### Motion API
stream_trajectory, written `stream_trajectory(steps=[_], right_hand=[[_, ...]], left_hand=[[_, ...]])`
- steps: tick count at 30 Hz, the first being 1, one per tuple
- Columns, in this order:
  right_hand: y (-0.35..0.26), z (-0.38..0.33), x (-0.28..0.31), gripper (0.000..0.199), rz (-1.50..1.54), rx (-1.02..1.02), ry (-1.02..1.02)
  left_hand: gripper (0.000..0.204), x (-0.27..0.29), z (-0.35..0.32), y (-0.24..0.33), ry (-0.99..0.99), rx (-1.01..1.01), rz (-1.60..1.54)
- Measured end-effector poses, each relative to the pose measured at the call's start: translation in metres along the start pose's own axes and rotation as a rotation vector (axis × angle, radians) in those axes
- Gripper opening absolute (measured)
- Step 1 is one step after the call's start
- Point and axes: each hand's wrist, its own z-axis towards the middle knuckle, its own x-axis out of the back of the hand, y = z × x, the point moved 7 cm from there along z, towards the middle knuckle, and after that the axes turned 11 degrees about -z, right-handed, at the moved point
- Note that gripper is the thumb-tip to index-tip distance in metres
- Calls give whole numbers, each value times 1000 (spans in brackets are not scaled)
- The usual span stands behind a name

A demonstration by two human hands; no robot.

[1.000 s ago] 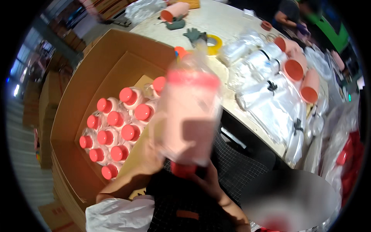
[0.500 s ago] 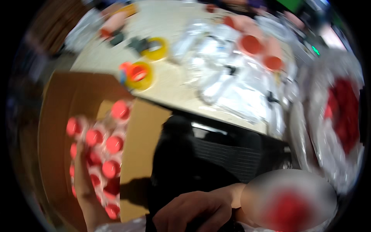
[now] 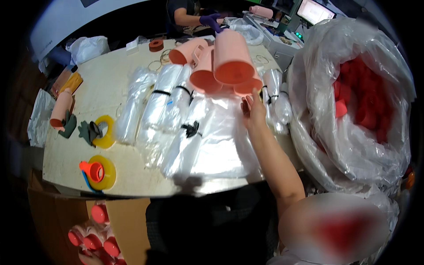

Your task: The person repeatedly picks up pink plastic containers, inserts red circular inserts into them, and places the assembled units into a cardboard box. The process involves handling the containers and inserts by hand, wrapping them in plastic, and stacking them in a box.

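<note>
My right hand (image 3: 255, 111) reaches over the table with fingers apart and empty, just below a cluster of pink plastic jugs. The largest pink jug (image 3: 233, 55) stands tilted in front, its round orange-pink end toward me; another pink jug (image 3: 204, 76) with a handle lies beside it. Beneath my right hand lie clear plastic bags (image 3: 225, 141), flat and stacked. At the lower left, my left hand (image 3: 89, 258) is in the cardboard box (image 3: 128, 225), among wrapped pieces with red round ends (image 3: 100, 213). Its fingers are mostly hidden by the frame edge and the pieces.
Rolls of yellow tape (image 3: 106, 170) and green gloves (image 3: 68, 125) lie on the table's left. A big clear sack (image 3: 309, 110) of red parts stands at right. Across the table a person's purple-gloved hand (image 3: 211, 20) is near the jugs. A screen (image 3: 314, 11) glows behind.
The view has swung up and right, away from the box. My right hand has gone from near my lap to over the table by the jugs. My left hand stays in the box.
</note>
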Motion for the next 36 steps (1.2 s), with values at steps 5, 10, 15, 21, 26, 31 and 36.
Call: stream_trajectory(steps=[5, 10, 15, 21, 26, 31, 36], right_hand=[[-25, 146, -7, 32, 434, -3, -105], [-25, 114, -4, 23, 186, 82, 21], [-24, 11, 24, 10, -370, 174, 11], [-63, -55, 53, 10, -1047, 688, -12], [-82, -229, -2, 16, -1020, 880, -344], [-139, -293, 33, 30, -1067, 790, -584], [-290, -143, 156, 53, -1327, 1136, 426]], left_hand=[[43, -28, 13, 220, -172, -35, -268], [38, -38, -9, 395, -357, -204, -501], [31, -54, -45, 487, -620, -289, -841], [46, -33, -90, 656, -589, -712, -1081], [69, 6, -108, 708, -376, -903, -969], [24, -30, -103, 665, -609, -809, -757], [35, -119, -90, 531, -464, -10, -1265]])
